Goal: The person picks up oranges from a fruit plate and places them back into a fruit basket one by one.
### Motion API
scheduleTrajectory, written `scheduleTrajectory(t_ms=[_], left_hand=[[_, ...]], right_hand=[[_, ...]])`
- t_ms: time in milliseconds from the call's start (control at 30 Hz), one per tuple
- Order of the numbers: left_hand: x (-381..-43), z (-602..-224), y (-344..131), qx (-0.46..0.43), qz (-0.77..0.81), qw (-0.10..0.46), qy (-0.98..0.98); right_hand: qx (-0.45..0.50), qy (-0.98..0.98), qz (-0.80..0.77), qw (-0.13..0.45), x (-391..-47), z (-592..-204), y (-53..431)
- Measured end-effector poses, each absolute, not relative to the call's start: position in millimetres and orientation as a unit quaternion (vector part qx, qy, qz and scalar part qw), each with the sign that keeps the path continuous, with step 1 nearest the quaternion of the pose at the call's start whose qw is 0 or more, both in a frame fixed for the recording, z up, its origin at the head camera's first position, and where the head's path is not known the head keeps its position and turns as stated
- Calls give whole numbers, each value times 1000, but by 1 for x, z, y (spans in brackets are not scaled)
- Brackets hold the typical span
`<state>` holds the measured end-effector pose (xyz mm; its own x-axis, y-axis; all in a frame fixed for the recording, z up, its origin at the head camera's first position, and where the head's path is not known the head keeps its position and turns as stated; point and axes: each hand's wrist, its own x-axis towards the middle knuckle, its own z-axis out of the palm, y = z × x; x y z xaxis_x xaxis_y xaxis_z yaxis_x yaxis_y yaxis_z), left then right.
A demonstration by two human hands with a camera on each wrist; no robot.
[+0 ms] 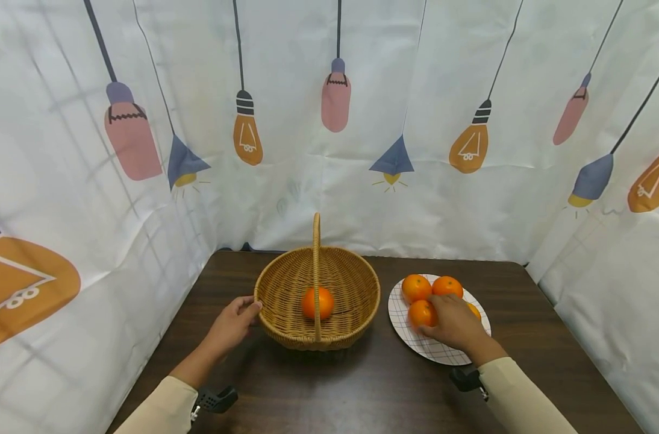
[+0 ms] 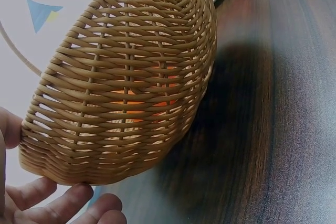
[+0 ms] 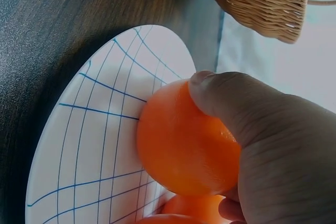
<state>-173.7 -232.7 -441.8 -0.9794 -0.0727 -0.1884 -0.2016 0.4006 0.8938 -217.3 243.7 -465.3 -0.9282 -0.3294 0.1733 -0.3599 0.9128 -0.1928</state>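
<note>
A wicker basket (image 1: 286, 334) with a tall arched handle stands on the table, and one orange (image 1: 325, 303) lies inside it. My left hand (image 1: 233, 325) pinches the basket's left rim; in the left wrist view the thumb is at the rim and the fingers (image 2: 79, 195) are under the woven side. On the right, a white plate (image 1: 416, 343) with a blue line grid bears several oranges (image 1: 416, 288). My right hand (image 1: 459, 322) reaches over it and grips the nearest orange (image 3: 184, 140), its thumb pressed on the skin. The hand partly covers another orange behind it.
The dark wooden table (image 1: 351, 392) runs back to a white curtain (image 1: 329, 199) printed with hanging lamps, which also encloses both sides. Basket and plate stand side by side with a strip of tabletop between them. The basket's handle rises well above its rim.
</note>
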Motion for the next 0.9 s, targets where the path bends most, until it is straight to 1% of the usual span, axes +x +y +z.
scheduleTrajectory(t_ms=[300, 567, 900], left_hand=[[-173, -441, -233, -83, 541, 61, 834], [-173, -442, -233, -83, 537, 64, 837], [-172, -442, -234, -80, 537, 66, 837]], right_hand=[[186, -973, 111, 75, -217, -467, 244], [192, -971, 131, 61, -214, -468, 242], [213, -963, 146, 82, -214, -461, 242]])
